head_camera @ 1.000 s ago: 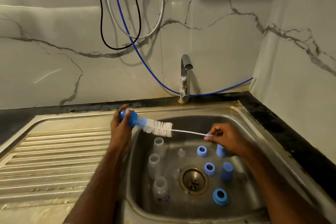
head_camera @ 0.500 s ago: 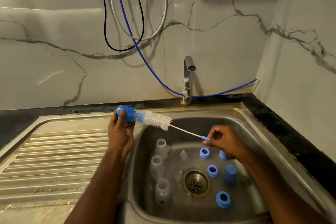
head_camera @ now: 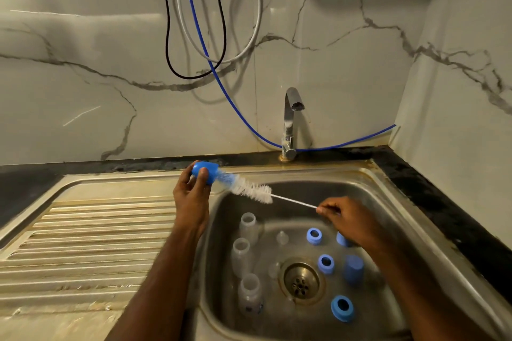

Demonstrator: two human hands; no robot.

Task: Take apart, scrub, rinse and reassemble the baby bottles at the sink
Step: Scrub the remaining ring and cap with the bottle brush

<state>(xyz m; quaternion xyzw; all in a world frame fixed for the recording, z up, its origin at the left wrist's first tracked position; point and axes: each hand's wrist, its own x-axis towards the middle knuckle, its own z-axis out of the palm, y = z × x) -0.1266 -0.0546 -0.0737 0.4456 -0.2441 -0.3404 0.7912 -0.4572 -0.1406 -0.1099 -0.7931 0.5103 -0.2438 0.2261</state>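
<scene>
A bottle brush (head_camera: 249, 189) with white bristles and a blue sponge head stretches over the sink's back left corner. My left hand (head_camera: 191, 196) grips the blue head. My right hand (head_camera: 342, 219) pinches the thin wire handle at its far end. Down in the steel sink (head_camera: 388, 202) three clear bottles (head_camera: 241, 256) stand in a row along the left side. Three blue screw rings (head_camera: 326, 263) lie around the drain (head_camera: 301, 280), with two blue caps (head_camera: 353, 268) to the right, one partly hidden by my right hand. A clear teat (head_camera: 282, 238) sits near the back.
A chrome tap (head_camera: 290, 124) stands behind the sink, off. The ribbed steel drainboard (head_camera: 83, 243) spreads to the left. Blue, black and white hoses (head_camera: 199, 36) hang on the marble wall. A black counter edge (head_camera: 443, 202) runs along the right.
My left hand has lifted the blue head up and back toward the sink's rim, tilting the brush. My right hand has stayed on the wire end.
</scene>
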